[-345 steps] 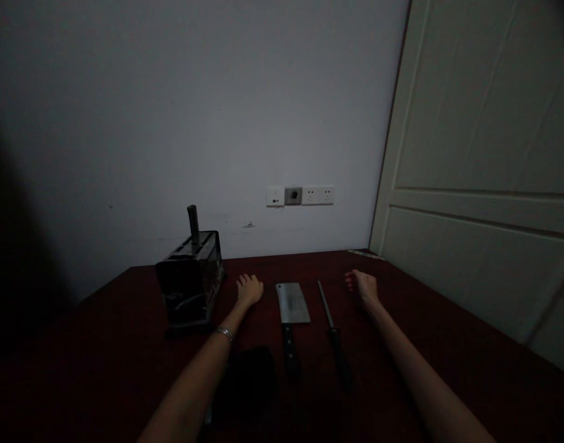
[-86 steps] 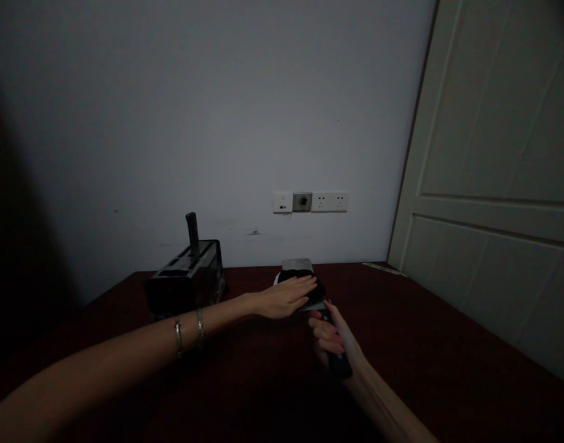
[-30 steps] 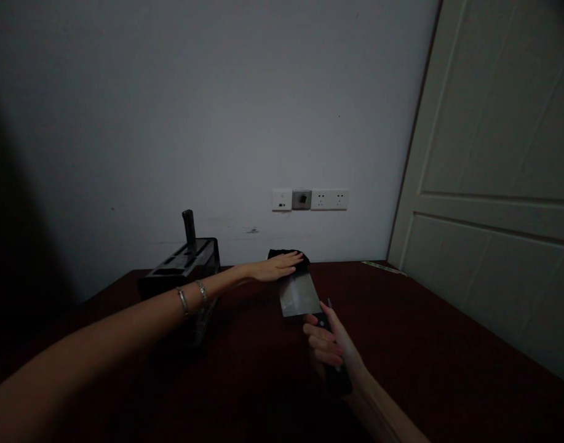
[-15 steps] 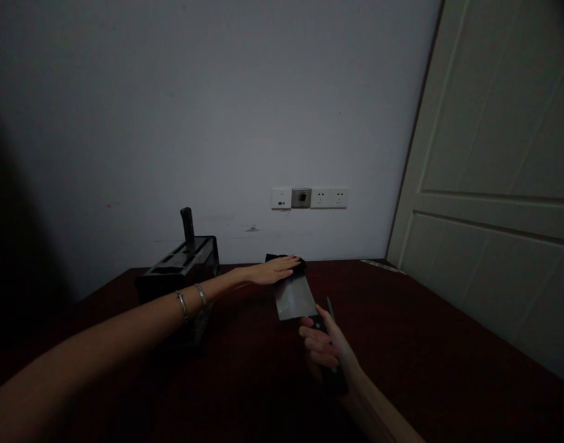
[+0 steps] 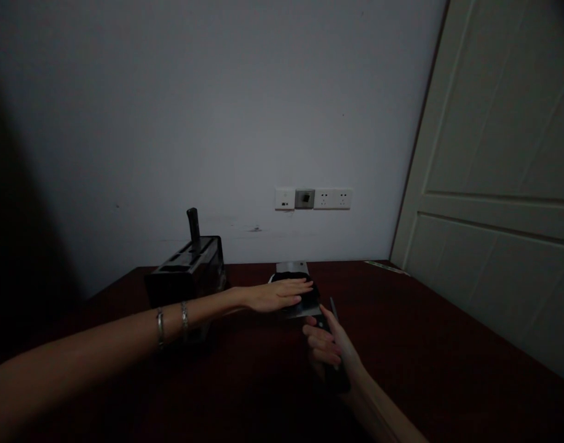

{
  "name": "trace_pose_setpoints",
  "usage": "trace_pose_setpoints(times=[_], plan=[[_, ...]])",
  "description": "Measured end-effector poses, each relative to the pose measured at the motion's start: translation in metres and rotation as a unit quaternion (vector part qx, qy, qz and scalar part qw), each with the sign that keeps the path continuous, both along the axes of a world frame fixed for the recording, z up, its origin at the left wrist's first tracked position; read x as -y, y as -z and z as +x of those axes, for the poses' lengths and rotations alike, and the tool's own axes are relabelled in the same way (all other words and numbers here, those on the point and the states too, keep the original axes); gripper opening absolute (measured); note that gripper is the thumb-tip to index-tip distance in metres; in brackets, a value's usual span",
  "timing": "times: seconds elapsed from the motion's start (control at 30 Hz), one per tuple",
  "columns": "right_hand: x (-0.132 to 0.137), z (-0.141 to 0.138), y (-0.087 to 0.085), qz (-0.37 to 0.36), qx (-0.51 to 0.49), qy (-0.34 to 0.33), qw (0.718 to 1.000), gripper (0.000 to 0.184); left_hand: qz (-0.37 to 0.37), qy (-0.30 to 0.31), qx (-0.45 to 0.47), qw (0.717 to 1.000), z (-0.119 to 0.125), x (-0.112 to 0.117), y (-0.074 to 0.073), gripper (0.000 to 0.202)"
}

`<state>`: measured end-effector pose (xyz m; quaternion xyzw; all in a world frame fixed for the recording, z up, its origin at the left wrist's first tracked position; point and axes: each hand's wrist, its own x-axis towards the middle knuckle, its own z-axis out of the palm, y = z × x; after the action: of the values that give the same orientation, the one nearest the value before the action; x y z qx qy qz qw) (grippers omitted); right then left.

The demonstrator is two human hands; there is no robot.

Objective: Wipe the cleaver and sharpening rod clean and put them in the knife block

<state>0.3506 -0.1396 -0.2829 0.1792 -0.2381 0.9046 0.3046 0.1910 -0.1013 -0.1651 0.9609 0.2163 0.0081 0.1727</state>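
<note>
My right hand (image 5: pixel 330 344) is wrapped round the black handle of a cleaver (image 5: pixel 293 267), whose broad metal blade points away from me over the table. Across the blade lies a black cloth (image 5: pixel 288 277), covering its middle part. Flat on top of that cloth rests my left hand (image 5: pixel 275 294), fingers stretched out toward the right. Just beyond my right thumb a thin pointed metal piece (image 5: pixel 333 307) shows; the rest of it is hidden by the hand. To the left stands a dark knife block (image 5: pixel 184 277) with one black handle (image 5: pixel 194 224) sticking up from it.
The dark red table (image 5: pixel 401 332) reaches back to a pale wall with a row of sockets (image 5: pixel 313 199). A flat patterned strip (image 5: pixel 387 267) lies near the table's back right edge. A panelled door (image 5: pixel 494 184) is on the right.
My left hand and the black cloth have slid down the blade toward the handle, baring the blade's far end. My right hand keeps its grip on the cleaver.
</note>
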Motion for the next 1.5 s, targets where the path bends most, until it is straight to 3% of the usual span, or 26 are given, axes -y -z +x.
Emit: trace_pose_setpoints(times=[0.27,0.5,0.7,0.87,1.2,1.5], plan=[[0.006,0.001,-0.004,-0.005,-0.034,0.014,0.999,0.034,-0.035,0.03,0.011,0.999,0.006,0.033,-0.006,0.056],[0.011,0.007,-0.016,-0.025,-0.008,0.053,0.998,0.037,-0.084,0.031,0.057,0.994,0.005,0.037,-0.011,0.053],[0.012,0.009,-0.019,-0.036,0.019,0.078,0.996,0.035,-0.032,0.035,0.04,0.998,0.0,0.037,-0.003,0.05],[0.011,0.011,-0.019,-0.038,0.025,0.082,0.996,0.034,-0.006,0.017,0.03,0.999,-0.009,0.024,-0.003,0.051],[0.012,0.008,-0.017,-0.027,0.003,0.036,0.999,0.037,0.045,-0.034,0.017,0.998,-0.018,-0.022,-0.018,0.054],[0.011,0.007,-0.015,-0.031,0.02,0.042,0.998,0.034,0.021,-0.065,0.012,0.998,-0.018,-0.054,-0.026,0.053]])
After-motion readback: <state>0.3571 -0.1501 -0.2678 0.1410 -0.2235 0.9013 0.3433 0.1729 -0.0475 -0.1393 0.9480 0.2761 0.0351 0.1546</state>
